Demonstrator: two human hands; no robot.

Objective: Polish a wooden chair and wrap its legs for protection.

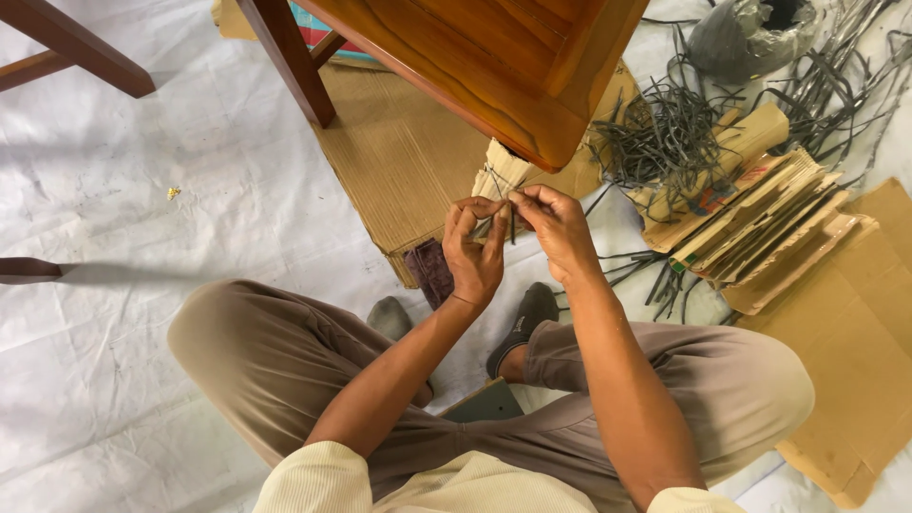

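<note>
The thin dark strap (513, 220) sits pinched between the fingertips of your left hand (475, 249) and right hand (559, 228), just below the cardboard-wrapped leg (502, 173) of the wooden chair (494, 66). It seems to loop around that wrapping, though your fingers hide the contact. More dark straps (665, 133) lie piled near folded cardboard (760, 218) to your right.

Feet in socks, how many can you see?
2. One grey-socked foot lies below the left hand, the other grey-socked foot lies below the right hand. Both are partly hidden by the arms and legs.
</note>
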